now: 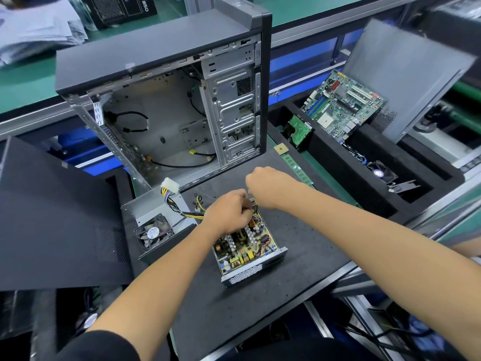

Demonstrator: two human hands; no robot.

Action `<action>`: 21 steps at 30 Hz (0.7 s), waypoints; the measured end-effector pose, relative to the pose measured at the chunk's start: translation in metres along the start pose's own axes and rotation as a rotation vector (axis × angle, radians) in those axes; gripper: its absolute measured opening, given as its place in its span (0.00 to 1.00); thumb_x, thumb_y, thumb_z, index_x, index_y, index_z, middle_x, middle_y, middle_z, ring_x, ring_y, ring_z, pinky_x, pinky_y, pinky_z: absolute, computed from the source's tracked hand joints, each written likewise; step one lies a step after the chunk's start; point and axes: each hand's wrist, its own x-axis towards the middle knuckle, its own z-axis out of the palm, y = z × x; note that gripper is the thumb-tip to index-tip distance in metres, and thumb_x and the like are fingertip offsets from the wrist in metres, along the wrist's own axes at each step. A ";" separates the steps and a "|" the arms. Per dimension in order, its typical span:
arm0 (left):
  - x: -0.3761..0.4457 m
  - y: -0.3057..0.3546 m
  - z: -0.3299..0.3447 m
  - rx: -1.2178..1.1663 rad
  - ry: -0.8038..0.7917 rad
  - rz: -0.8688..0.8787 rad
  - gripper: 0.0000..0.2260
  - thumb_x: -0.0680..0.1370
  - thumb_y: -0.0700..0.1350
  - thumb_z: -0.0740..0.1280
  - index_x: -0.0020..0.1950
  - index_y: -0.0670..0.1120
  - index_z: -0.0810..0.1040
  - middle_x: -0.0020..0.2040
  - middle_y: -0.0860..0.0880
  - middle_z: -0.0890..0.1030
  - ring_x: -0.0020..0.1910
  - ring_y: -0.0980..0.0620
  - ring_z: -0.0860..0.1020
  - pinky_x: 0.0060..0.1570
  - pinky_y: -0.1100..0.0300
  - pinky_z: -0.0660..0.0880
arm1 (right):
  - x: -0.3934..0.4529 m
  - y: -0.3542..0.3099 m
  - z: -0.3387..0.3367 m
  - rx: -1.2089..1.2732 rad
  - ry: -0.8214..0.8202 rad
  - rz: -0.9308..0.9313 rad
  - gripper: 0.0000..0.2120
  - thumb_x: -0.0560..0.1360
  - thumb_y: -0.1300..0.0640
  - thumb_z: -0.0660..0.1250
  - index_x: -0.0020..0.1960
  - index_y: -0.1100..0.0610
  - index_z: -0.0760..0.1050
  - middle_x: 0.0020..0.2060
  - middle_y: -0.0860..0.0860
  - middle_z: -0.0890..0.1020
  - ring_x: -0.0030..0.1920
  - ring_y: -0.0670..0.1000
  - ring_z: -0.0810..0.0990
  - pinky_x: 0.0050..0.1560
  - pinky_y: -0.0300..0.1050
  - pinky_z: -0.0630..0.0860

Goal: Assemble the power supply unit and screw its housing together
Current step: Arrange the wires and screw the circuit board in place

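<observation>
**Power supply unit still open, housing not yet joined**

The power supply unit (247, 246) sits near the middle of the black mat (299, 256), its circuit board exposed. The left hand (229, 214) is curled over the board's far end, pinching something small I cannot make out; the right hand (265, 183) hovers closed just beyond it, its hold unclear. The cover half with the fan (156, 225) lies apart toward the mat's left edge, joined only by the wire bundle (182, 209). Judging by this, closing and screwing remain.
</observation>
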 end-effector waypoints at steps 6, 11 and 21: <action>0.000 0.000 0.001 0.060 0.020 0.059 0.09 0.69 0.44 0.58 0.39 0.40 0.74 0.38 0.49 0.74 0.36 0.45 0.72 0.38 0.48 0.75 | -0.004 -0.001 -0.001 0.100 -0.092 0.022 0.10 0.78 0.62 0.59 0.59 0.62 0.66 0.61 0.59 0.68 0.35 0.55 0.72 0.32 0.45 0.64; 0.000 -0.002 0.002 0.019 0.026 0.024 0.11 0.71 0.41 0.60 0.47 0.40 0.79 0.45 0.45 0.80 0.42 0.44 0.77 0.43 0.48 0.76 | -0.003 0.001 -0.004 0.089 -0.017 -0.033 0.09 0.75 0.67 0.60 0.54 0.62 0.71 0.55 0.58 0.72 0.35 0.51 0.67 0.34 0.41 0.64; 0.001 -0.002 0.003 0.111 0.011 0.063 0.11 0.73 0.41 0.60 0.42 0.41 0.83 0.47 0.46 0.77 0.44 0.46 0.76 0.44 0.50 0.75 | -0.004 0.003 0.001 0.047 -0.105 0.065 0.11 0.80 0.60 0.57 0.61 0.63 0.66 0.64 0.61 0.68 0.38 0.57 0.74 0.33 0.47 0.66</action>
